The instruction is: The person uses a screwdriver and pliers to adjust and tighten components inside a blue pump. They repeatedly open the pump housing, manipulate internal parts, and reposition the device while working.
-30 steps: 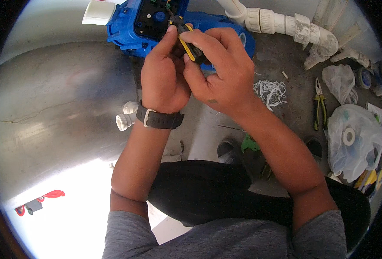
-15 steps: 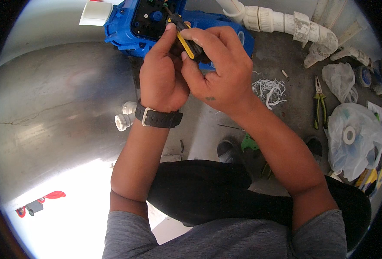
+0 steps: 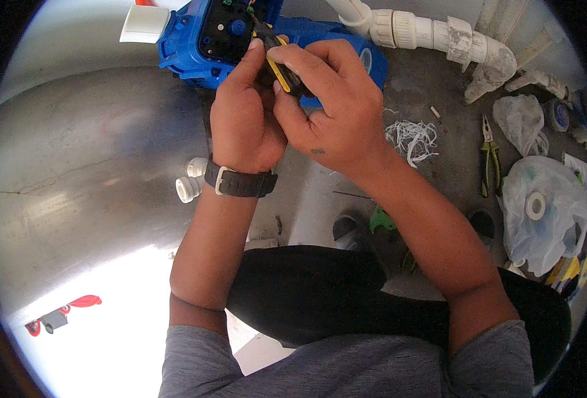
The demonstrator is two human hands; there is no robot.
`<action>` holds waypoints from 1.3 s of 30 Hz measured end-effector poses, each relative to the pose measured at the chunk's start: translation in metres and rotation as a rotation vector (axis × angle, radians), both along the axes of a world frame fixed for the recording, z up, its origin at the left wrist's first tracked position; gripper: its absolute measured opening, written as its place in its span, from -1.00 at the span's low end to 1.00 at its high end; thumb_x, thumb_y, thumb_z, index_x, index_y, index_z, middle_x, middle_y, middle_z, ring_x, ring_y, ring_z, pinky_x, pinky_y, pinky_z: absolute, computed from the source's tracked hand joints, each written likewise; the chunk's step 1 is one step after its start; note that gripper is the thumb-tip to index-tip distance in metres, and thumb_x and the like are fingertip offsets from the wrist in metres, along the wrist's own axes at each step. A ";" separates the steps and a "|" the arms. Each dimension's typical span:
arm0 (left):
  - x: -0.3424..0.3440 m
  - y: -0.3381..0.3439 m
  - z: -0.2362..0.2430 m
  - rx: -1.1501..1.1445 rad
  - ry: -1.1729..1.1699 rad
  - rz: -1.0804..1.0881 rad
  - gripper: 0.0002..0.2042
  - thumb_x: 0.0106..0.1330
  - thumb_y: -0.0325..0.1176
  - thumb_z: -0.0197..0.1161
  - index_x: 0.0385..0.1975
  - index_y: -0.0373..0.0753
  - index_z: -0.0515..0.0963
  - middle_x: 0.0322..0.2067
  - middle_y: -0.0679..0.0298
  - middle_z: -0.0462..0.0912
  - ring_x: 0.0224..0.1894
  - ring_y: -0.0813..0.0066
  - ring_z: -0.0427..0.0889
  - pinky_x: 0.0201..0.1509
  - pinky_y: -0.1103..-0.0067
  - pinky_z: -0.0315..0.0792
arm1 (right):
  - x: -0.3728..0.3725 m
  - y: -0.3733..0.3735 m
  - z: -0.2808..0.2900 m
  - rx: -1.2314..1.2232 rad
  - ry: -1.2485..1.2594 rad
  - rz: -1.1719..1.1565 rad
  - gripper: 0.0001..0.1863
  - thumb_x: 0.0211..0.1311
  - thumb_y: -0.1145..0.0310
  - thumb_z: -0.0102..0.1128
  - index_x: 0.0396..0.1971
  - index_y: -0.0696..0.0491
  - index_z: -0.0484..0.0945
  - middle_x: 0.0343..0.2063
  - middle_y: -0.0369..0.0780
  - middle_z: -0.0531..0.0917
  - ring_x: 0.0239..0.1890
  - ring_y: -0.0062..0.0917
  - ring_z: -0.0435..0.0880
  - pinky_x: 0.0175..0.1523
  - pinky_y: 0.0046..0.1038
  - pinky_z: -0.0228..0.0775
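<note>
while the left hand [image 3: 245,123] braces the far end of a black and yellow tool [image 3: 279,71], the right hand [image 3: 333,99] pinches its handle; they sit close together, seemingly to steady it beside the blue machine [image 3: 300,30] with its open box at eleven o'clock (what the tip touches, i cannot tell). pliers [image 3: 488,140] lie near half past three, a plastic bag [image 3: 552,219] toward four, perhaps for easy reach.
</note>
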State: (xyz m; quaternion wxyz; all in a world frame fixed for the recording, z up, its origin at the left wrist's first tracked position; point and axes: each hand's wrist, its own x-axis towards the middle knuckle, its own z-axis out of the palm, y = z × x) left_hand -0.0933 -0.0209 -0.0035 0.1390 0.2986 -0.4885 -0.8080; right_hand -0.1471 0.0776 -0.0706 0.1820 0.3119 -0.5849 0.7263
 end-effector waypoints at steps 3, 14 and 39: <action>0.000 -0.001 0.000 0.003 0.021 -0.027 -0.70 0.60 -0.16 0.02 0.00 -0.25 0.56 -0.15 0.30 0.66 -0.07 0.44 0.63 0.08 0.47 0.48 | 0.001 0.001 0.003 0.024 -0.013 -0.009 -0.55 -0.01 0.52 0.42 -0.01 0.04 0.69 -0.31 -0.16 0.62 -0.37 -0.43 0.67 -0.27 -0.50 0.56; 0.000 -0.003 0.001 0.015 0.016 -0.023 -0.70 0.58 -0.12 0.06 -0.02 -0.22 0.56 -0.14 0.29 0.66 -0.03 0.41 0.64 0.13 0.45 0.49 | 0.001 0.002 0.011 0.061 -0.035 0.000 -0.61 0.11 0.41 0.36 -0.01 0.03 0.64 -0.31 -0.13 0.56 -0.32 -0.24 0.65 -0.25 -0.26 0.55; -0.002 -0.004 0.003 0.059 0.054 -0.058 -0.71 0.58 -0.14 0.03 -0.04 -0.22 0.56 -0.12 0.24 0.70 0.00 0.38 0.67 0.14 0.40 0.51 | -0.007 0.011 0.022 0.272 0.114 -0.006 -0.79 0.16 0.37 0.23 -0.20 0.07 0.65 -0.31 -0.13 0.53 -0.25 -0.24 0.61 -0.22 -0.27 0.57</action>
